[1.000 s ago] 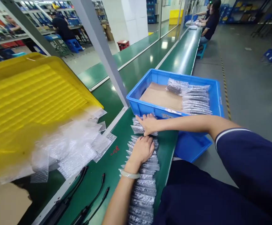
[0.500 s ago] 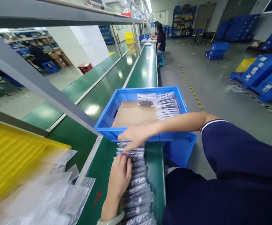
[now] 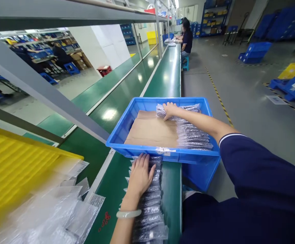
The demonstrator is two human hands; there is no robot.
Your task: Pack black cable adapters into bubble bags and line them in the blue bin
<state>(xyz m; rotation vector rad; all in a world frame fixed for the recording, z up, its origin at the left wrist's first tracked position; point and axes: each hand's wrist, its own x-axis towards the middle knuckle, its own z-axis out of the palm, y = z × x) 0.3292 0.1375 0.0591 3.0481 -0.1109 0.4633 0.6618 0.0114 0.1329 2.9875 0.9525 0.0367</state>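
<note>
My left hand (image 3: 141, 174) lies over the far end of a long row of bubble-wrap packets (image 3: 150, 206) on the green bench, just in front of the blue bin (image 3: 147, 149). Its fingers are stretched out and the thumb is apart. Inside the bin, my right hand (image 3: 171, 110) grips bubble-wrap packets (image 3: 160, 110) at the back, thumb on the near side and fingers over the far side. Another row of packets (image 3: 192, 134) fills the bin's right side, partly hidden by my right forearm. Brown cardboard (image 3: 152, 130) covers the bin's left and middle.
Clear plastic bags (image 3: 53, 210) lie at the left against a yellow ribbed tray (image 3: 22, 169). Small red rings (image 3: 105, 218) sit on the bench. A slanted grey post (image 3: 48, 78) rises left of the bin. Another person (image 3: 187, 39) sits farther down the bench.
My right hand has gone from the packet row on the bench up into the bin's back part. The left hand has slid forward along the row and its fingers have straightened. The view has shifted left.
</note>
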